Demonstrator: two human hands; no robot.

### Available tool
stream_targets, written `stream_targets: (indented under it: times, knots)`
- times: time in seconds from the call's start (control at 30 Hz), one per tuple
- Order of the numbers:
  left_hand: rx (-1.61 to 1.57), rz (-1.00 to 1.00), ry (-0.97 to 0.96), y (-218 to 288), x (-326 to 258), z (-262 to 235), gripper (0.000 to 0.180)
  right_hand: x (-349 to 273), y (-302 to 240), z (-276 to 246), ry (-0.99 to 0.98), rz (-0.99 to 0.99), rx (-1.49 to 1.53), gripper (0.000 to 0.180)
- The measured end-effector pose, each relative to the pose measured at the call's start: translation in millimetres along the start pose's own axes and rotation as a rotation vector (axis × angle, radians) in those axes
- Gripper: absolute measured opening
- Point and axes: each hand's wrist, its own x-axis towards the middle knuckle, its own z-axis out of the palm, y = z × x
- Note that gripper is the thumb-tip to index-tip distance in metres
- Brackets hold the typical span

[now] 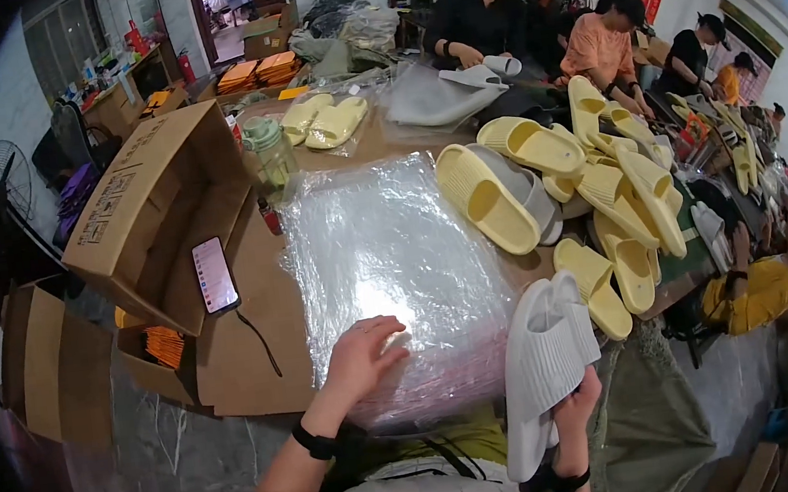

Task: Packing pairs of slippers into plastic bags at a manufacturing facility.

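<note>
My left hand (365, 358) rests on the near part of a thick stack of clear plastic bags (386, 257), its fingers stretched out and apart. A pair of pale grey slippers (551, 345) is gripped in my right hand (578, 408), held upright just right of the stack's near corner. The slippers partly hide that hand's fingers. Beyond them a heap of yellow slippers (538, 147) covers the right side of the table, with a grey slipper (513, 179) among them.
An open cardboard box (150, 147) lies on its side at the left, a phone (215, 274) by its opening. A green bottle (269, 153), a small red bottle (269, 217) and bagged yellow slippers (338, 121) stand behind the stack. Several people (600, 48) work along the table.
</note>
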Motion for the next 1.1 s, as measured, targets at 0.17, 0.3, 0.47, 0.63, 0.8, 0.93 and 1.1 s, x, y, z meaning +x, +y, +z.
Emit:
stream_targets:
  times: [0.17,0.3,0.47,0.63,0.8,0.93,1.1]
  knots:
    - [0.081,0.063,-0.008,-8,1,3,0.032,-1,-1,5,0.022,-0.034,0.021,0.033]
    - [0.177,0.167,0.003,-30,-1,13,0.035,-3,0,4,-0.023,-0.021,0.021,0.032]
    - [0.236,0.223,-0.02,-2,-1,4,0.039,-3,3,3,-0.083,-0.066,-0.054,0.034]
    - [0.209,0.195,-0.019,-9,-6,6,0.032,-5,-1,6,-0.048,0.01,0.011,0.035]
    - [-0.283,-0.11,0.099,-19,-3,11,0.026,0,-15,7,0.013,-0.103,-0.09,0.033]
    - [-0.554,-0.273,0.035,-24,0,9,0.032,2,-28,7,0.001,-0.354,-0.306,0.037]
    - [-0.398,-0.115,0.033,-9,4,7,0.032,0,-41,23,-0.133,-0.542,-0.493,0.043]
